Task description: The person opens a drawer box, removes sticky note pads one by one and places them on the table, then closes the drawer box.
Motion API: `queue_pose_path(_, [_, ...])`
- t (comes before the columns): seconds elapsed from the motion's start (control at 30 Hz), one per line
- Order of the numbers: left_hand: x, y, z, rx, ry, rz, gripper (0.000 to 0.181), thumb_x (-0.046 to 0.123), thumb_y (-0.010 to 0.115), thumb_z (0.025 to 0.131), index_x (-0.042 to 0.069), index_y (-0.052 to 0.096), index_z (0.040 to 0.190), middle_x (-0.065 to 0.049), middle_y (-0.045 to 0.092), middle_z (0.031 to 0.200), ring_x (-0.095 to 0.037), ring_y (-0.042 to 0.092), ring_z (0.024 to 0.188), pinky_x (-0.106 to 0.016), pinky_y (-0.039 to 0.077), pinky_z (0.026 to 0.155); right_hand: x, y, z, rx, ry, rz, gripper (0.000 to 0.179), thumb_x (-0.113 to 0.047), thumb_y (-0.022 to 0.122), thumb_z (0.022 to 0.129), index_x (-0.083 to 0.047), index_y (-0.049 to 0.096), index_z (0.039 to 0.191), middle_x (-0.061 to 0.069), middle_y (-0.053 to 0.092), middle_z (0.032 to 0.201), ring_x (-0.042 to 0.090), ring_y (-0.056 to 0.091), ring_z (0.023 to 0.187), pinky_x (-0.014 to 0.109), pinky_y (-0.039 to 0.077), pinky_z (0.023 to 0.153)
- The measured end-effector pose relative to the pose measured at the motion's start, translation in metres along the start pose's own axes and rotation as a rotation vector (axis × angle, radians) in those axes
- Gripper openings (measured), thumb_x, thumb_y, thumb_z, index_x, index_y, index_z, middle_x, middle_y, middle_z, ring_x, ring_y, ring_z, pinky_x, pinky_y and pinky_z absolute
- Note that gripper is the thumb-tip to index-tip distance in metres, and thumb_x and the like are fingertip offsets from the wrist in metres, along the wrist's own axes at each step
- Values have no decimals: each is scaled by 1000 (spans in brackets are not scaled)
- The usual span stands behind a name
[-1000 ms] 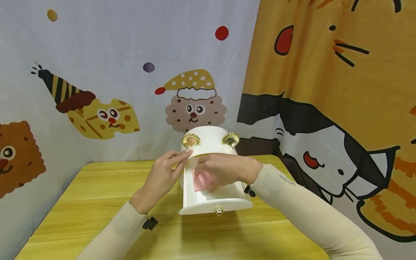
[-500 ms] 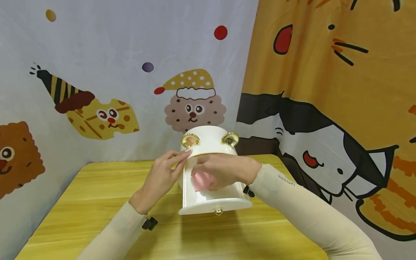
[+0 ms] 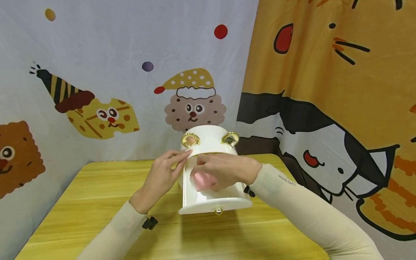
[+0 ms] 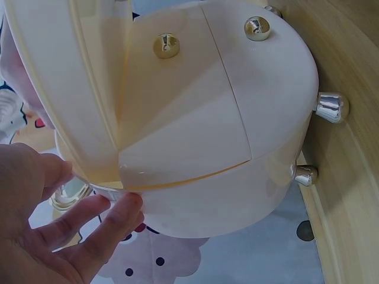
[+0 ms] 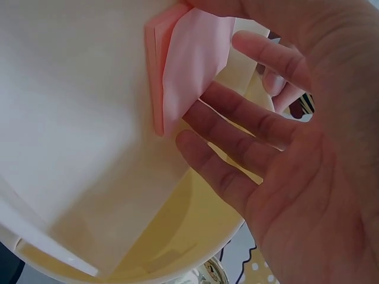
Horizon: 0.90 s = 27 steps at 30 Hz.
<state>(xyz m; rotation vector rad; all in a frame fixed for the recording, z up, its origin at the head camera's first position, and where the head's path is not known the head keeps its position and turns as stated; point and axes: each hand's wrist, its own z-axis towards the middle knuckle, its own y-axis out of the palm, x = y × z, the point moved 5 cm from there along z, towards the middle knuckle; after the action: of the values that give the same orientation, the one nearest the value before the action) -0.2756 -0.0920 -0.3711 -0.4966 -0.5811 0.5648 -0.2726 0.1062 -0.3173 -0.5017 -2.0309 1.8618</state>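
The left hand [image 3: 164,175] is holding its fingers nearly straight. The right hand [image 3: 224,170] is pinching, its forearm [image 3: 292,198] slanting inward.

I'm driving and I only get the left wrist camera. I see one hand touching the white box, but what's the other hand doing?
Observer: In the head view, the right hand is over the pulled-out drawer, holding some pink sheets.
Operator: Ooh, pink! Just one sheet, or lots?
Observer: The right wrist view shows more than one layer, though I can't count them.
Operator: I see two gold balls on the box. Does the pulled-out drawer have one too?
Observer: Yes, the head view shows a round gold knob at the bottom middle of its curved front.
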Motion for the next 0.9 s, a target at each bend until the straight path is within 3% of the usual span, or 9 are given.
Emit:
queue_pose_path(0.43, [-1, 0, 0, 2, 1, 2, 39, 5, 82, 109, 16, 83, 146, -16, 85, 123, -26, 81, 89, -30, 68, 66, -2, 0, -3, 10, -19, -22, 57, -25, 95, 96, -30, 76, 149, 3, 69, 148, 20, 74, 118, 37, 67, 105])
queue_pose_path(0.7, [-2, 1, 1, -7, -2, 11, 40, 5, 82, 109, 17, 83, 147, -16, 85, 124, -26, 81, 89, -29, 67, 65, -2, -3, -5, -18, -7, -23, 62, -21, 95, 94, -27, 75, 153, 5, 70, 156, 23, 73, 138, 41, 62, 121])
queue_pose_path(0.9, [-1, 1, 1, -7, -8, 10, 39, 6, 82, 109, 17, 83, 147, -16, 85, 125, -25, 81, 88, -29, 67, 65, -3, -5, -6, -37, -7, 5, 65, -16, 95, 93, -24, 75, 153, 3, 74, 156, 23, 73, 142, 41, 61, 124])
